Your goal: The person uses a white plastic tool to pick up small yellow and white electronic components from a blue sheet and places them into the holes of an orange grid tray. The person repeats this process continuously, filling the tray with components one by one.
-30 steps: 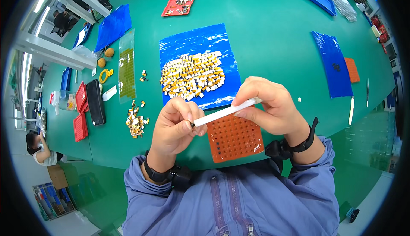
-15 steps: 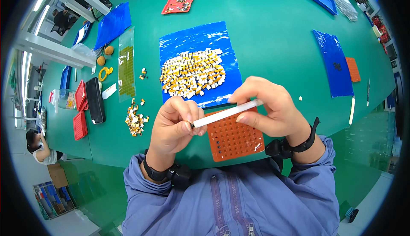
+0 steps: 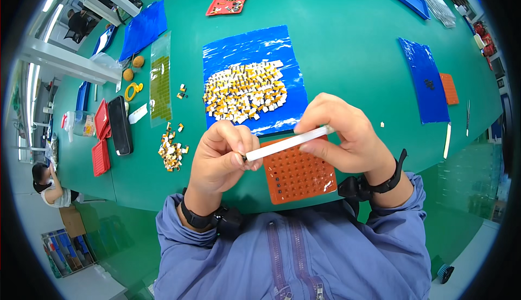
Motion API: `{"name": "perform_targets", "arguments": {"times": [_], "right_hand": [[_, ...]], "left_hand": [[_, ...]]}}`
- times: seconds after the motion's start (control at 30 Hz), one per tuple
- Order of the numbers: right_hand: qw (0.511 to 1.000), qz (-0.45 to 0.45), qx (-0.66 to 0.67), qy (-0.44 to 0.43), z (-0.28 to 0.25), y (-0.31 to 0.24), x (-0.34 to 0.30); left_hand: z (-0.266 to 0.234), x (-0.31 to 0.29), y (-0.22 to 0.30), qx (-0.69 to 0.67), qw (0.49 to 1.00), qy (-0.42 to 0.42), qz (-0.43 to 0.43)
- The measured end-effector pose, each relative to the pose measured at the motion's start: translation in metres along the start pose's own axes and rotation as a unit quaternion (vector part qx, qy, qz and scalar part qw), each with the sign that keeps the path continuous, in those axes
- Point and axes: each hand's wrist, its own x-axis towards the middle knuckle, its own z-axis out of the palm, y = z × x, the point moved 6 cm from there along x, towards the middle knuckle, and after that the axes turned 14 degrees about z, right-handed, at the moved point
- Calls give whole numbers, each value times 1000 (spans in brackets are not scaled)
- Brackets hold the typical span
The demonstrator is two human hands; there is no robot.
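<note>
A slim white plastic stick (image 3: 282, 144) lies slanted between my hands, its right end higher. My right hand (image 3: 350, 137) is closed around the right end, thumb below and fingers above. At the stick's left end, my left hand (image 3: 217, 156) pinches a small dark part (image 3: 244, 158) between thumb and fingertips; its exact kind is too small to tell. Beneath the stick lies an orange tray (image 3: 299, 178) with rows of small holes and a few dark pieces along its left side. Just beyond my hands, a blue sheet (image 3: 244, 42) carries a heap of small white-and-yellow parts (image 3: 244, 91).
Left of my hands sit a smaller pile of parts (image 3: 172, 150), a black case (image 3: 120, 125) and red trays (image 3: 101, 158). A red tray (image 3: 217, 8) of parts lies far off. To the right are another blue sheet (image 3: 426, 93) and tweezers (image 3: 468, 118).
</note>
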Motion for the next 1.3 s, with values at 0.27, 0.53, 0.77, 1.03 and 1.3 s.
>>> {"name": "perform_targets", "arguments": {"times": [0.27, 0.53, 0.77, 1.03, 1.3], "right_hand": [[996, 61, -37, -45, 0, 2, -1], [995, 69, -56, -44, -1, 1, -1], [998, -22, 25, 48, -13, -14, -2], [996, -88, -12, -5, 20, -42, -2], [991, -82, -90, -54, 38, -43, 0]], "left_hand": [[-2, 0, 0, 21, 1000, 3, 1], [-7, 2, 7, 116, 992, 24, 50], [-16, 5, 11, 124, 985, 82, 82], [-23, 3, 8, 153, 981, 109, 48], [-27, 2, 6, 157, 979, 132, 12]]}}
